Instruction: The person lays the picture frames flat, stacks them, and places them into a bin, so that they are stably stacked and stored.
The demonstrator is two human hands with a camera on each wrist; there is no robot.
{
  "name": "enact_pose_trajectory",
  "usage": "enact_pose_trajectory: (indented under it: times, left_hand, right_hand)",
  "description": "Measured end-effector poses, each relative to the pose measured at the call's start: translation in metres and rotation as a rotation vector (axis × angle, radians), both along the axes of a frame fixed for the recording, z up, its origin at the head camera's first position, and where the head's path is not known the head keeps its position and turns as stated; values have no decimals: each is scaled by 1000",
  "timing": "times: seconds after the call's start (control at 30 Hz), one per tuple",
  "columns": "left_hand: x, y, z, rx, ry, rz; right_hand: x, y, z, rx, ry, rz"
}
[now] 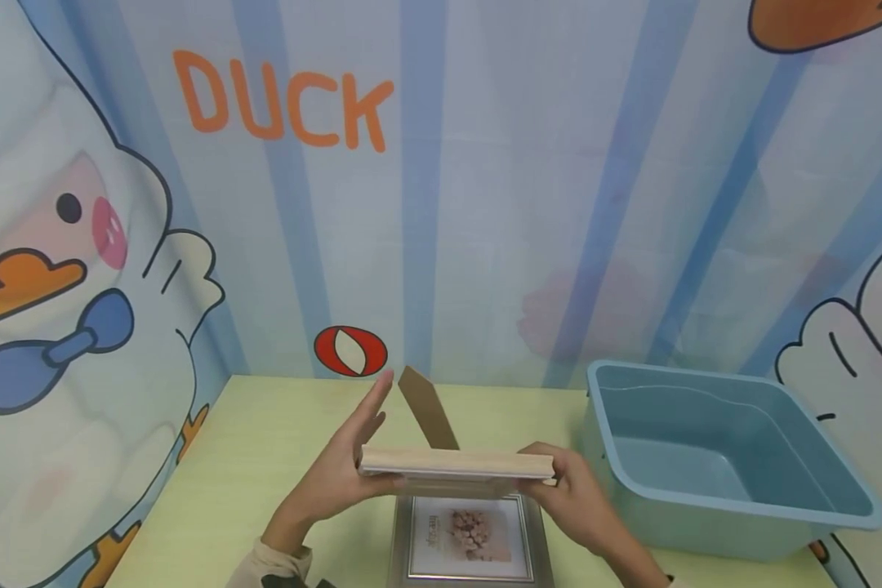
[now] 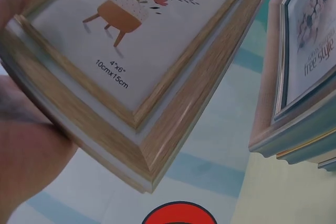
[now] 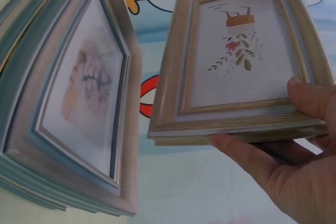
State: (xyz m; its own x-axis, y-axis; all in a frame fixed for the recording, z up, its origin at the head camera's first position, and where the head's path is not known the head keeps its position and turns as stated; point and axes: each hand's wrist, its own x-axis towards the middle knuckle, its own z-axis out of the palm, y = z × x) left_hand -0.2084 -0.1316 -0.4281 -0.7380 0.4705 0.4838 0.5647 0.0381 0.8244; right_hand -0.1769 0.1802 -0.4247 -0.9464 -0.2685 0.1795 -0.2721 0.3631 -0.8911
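Observation:
Both hands hold a wood-grain photo frame [image 1: 456,464], seen edge-on in the head view and raised over other frames. Its front, in the right wrist view, shows a card with a plant in an orange pot. A brown easel stand [image 1: 429,408] juts from its back. My left hand [image 1: 334,478] grips the left edge, thumb on the front side and index finger stretched up. At the opposite edge my right hand [image 1: 573,502] pinches the frame between thumb and fingers. Below lies a silver-grey photo frame [image 1: 400,551] with a flower picture, on top of a stack.
A blue plastic bin [image 1: 735,506] stands to the right on the pale yellow-green table [image 1: 191,506]. Behind the table hangs a striped cloth backdrop [image 1: 485,204] with duck drawings. More frame edges [image 3: 31,182] show under the top one in the right wrist view.

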Motion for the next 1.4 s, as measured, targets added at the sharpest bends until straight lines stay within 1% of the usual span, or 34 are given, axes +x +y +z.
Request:
enact_pose_trajectory:
  times: [0.13, 0.23, 0.33, 0.4, 0.47, 0.57, 0.67, 0.8, 0.87, 0.93, 1.0, 1.07, 1.13, 1.23, 1.3, 1.33, 1.4]
  left_hand:
    - [-3, -3, -1, -5, 37, -82]
    - [-4, -5, -2, 12, 69, -127]
    - [-3, -5, -3, 17, 91, -147]
    - [-2, -4, -2, 3, 119, -140]
    - [1, -3, 0, -21, 151, -114]
    - [5, -2, 4, -70, 206, -46]
    - [10, -1, 6, -106, 232, 15]
    - [17, -1, 7, -131, 248, 72]
    - [19, 0, 6, -141, 261, 104]
    - [21, 1, 6, -135, 292, 127]
    - [22, 3, 5, -113, 328, 143]
    - [23, 5, 3, -68, 370, 152]
    - [23, 6, 1, -8, 412, 151]
    - [22, 9, -5, 102, 468, 141]
    - [21, 10, -9, 174, 500, 136]
    - [20, 11, -11, 210, 521, 138]
    - [19, 12, -15, 267, 564, 160]
  right_hand:
    - [3, 0, -4, -17, 42, 10]
    - [4, 0, -8, -35, 75, 32]
    - [4, 1, -13, -58, 98, 49]
    - [4, 2, -16, -68, 145, 52]
    - [3, 4, -18, -65, 221, 45]
    - [1, 5, -19, -47, 373, 24]
    - [-2, 5, -19, -42, 492, 5]
    - [-2, 5, -19, -46, 585, -8]
    - [-2, 6, -21, -36, 608, -20]
    - [-2, 6, -23, -33, 644, -31]
    - [-3, 6, -24, -36, 674, -37]
    - [-3, 7, -25, -40, 674, -42]
    - [-3, 8, -25, -42, 673, -48]
    - [-3, 10, -26, -37, 642, -61]
    - [-3, 11, -26, -37, 643, -66]
    - [-3, 11, -26, -43, 645, -67]
    - [-4, 11, -26, -55, 650, -75]
